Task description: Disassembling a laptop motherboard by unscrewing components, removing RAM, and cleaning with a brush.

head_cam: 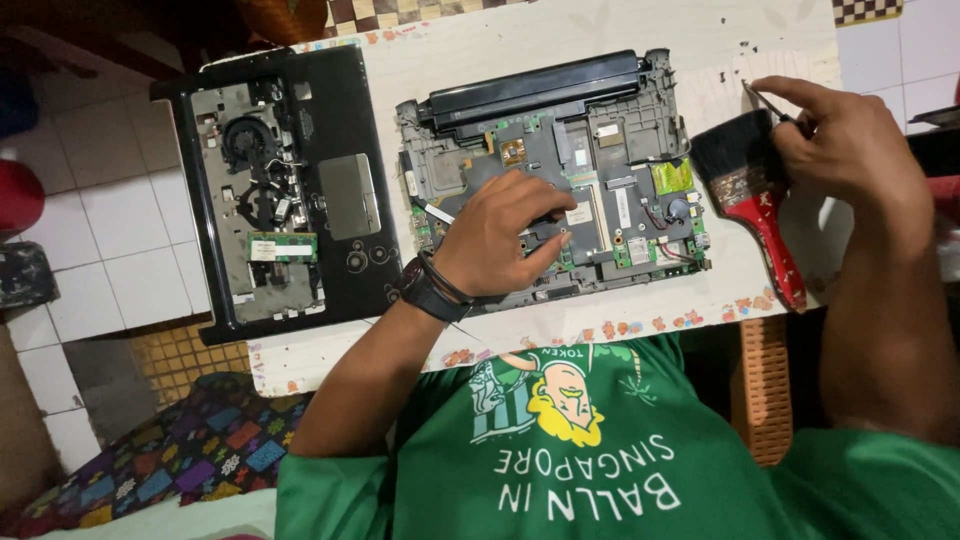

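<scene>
An opened laptop base [620, 150] with its green motherboard exposed lies on the white table [690, 35]. My left hand [500, 235], a black watch on the wrist, rests on the board's middle with fingers spread and pressing down. Over the table's right edge, my right hand [840, 135] pinches a thin metal tool [765, 100] between thumb and fingers. A red-handled paintbrush [755, 195] with black bristles lies just under that hand.
A black laptop palmrest cover [345, 110], flipped over with a fan and a memory stick lying on it, sits at the table's left end. White floor tiles [110, 220] and a patterned cushion [190, 450] lie to the left. An orange woven chair [765, 390] stands at the right.
</scene>
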